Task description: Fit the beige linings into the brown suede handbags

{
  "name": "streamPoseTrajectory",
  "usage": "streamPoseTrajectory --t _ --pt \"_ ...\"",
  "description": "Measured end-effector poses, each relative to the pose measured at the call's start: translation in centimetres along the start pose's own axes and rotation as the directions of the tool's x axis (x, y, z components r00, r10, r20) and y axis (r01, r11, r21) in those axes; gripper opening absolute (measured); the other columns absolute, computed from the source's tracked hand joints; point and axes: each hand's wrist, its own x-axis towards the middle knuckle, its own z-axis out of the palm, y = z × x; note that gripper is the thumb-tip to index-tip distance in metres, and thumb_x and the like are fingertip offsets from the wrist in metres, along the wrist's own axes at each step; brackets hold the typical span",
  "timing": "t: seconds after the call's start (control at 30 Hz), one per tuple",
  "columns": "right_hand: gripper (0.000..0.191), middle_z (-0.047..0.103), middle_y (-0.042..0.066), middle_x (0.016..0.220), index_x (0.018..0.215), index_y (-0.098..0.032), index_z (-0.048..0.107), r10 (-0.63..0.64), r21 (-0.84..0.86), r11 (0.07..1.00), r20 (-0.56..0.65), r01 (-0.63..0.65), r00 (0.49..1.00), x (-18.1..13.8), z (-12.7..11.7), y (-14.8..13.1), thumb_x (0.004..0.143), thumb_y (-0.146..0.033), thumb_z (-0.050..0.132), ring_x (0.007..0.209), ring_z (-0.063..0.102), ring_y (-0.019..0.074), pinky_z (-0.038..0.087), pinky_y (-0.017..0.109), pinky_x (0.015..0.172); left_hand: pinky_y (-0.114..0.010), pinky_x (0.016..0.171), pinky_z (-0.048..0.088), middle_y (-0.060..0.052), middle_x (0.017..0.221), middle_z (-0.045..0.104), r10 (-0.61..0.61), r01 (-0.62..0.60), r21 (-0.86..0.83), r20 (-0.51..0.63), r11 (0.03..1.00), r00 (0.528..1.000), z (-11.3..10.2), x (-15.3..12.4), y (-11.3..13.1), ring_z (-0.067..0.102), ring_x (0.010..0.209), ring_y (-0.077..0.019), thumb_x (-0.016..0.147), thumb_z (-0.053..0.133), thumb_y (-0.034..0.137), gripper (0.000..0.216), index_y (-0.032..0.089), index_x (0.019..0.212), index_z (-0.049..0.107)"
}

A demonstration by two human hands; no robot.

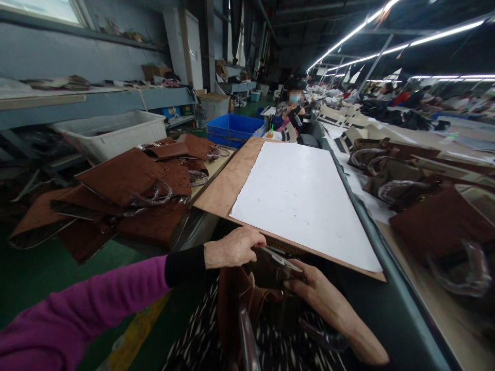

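Observation:
A brown handbag (232,304) rests upright in my lap, its mouth towards me and a plastic-wrapped handle (248,337) hanging at the front. My left hand (235,248) is closed at the far left part of the bag's top edge, fingers curled over it. On the right, my right hand (320,291) grips the same rim between thumb and fingers. A pale strip (281,259) shows along the edge between both hands. The bag's inside is dark and mostly hidden.
A white sheet (297,201) covers a brown board (220,190) just ahead. Brown bags are piled (127,178) at the left; more bags (444,216) line the right-hand table. Behind stand a blue bin (234,126), a white tub (116,134) and a seated person (288,111).

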Motion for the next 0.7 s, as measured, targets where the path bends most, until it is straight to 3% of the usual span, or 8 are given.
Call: streamPoseTrajectory --t 0.13,0.27,0.43,0.53,0.7 --pt "0.037 0.065 0.000 0.089 0.109 -0.019 0.056 0.017 0.039 0.999 0.010 -0.018 1.000 0.4 0.0 0.6 0.072 -0.016 0.049 0.085 0.058 0.0198 0.042 0.029 0.075 -0.022 0.056 0.030 0.002 0.071 0.059 -0.111 0.111 0.004 0.041 0.994 0.993 0.1 -0.2 -0.3 0.050 0.065 -0.0125 0.063 0.064 0.019 0.015 0.017 0.078 0.060" --pt "0.035 0.065 0.001 0.089 0.108 -0.017 0.057 0.016 0.073 0.997 0.014 -0.017 1.000 1.0 -0.1 1.1 0.073 -0.019 0.052 0.086 0.059 0.0213 0.043 0.030 0.076 -0.021 0.055 0.029 0.004 0.069 0.059 -0.142 0.149 -0.068 0.099 0.987 0.985 0.4 0.4 0.4 0.051 0.065 -0.0117 0.062 0.065 0.019 0.016 0.018 0.078 0.061" --pt "0.038 0.066 0.004 0.094 0.111 -0.016 0.056 0.024 0.115 0.993 -0.023 -0.021 0.999 1.7 0.0 1.7 0.076 -0.030 0.054 0.089 0.059 0.0229 0.044 0.033 0.079 -0.021 0.048 0.023 0.006 0.069 0.058 -0.242 0.273 -0.188 0.172 0.943 0.955 0.1 0.8 1.9 0.049 0.061 -0.0101 0.058 0.064 0.016 0.025 0.018 0.080 0.053" --pt "0.040 0.067 0.005 0.094 0.112 -0.015 0.056 0.071 0.185 0.981 -0.064 -0.058 0.995 2.0 0.3 2.2 0.077 -0.035 0.053 0.089 0.059 0.0232 0.044 0.032 0.077 -0.022 0.048 0.021 0.006 0.067 0.055 -0.219 0.243 -0.186 0.140 0.952 0.966 -0.1 0.7 2.5 0.046 0.060 -0.0103 0.060 0.056 0.014 0.023 0.019 0.081 0.048" --pt "0.038 0.067 0.006 0.090 0.106 -0.014 0.058 0.107 0.254 0.964 -0.087 -0.082 0.990 2.6 0.5 3.4 0.077 -0.039 0.054 0.083 0.059 0.0216 0.045 0.030 0.072 -0.022 0.054 0.022 0.006 0.064 0.044 -0.089 0.095 -0.188 0.040 0.977 0.995 0.2 0.7 2.7 0.040 0.062 -0.0107 0.061 0.045 0.010 0.033 0.020 0.092 0.047"
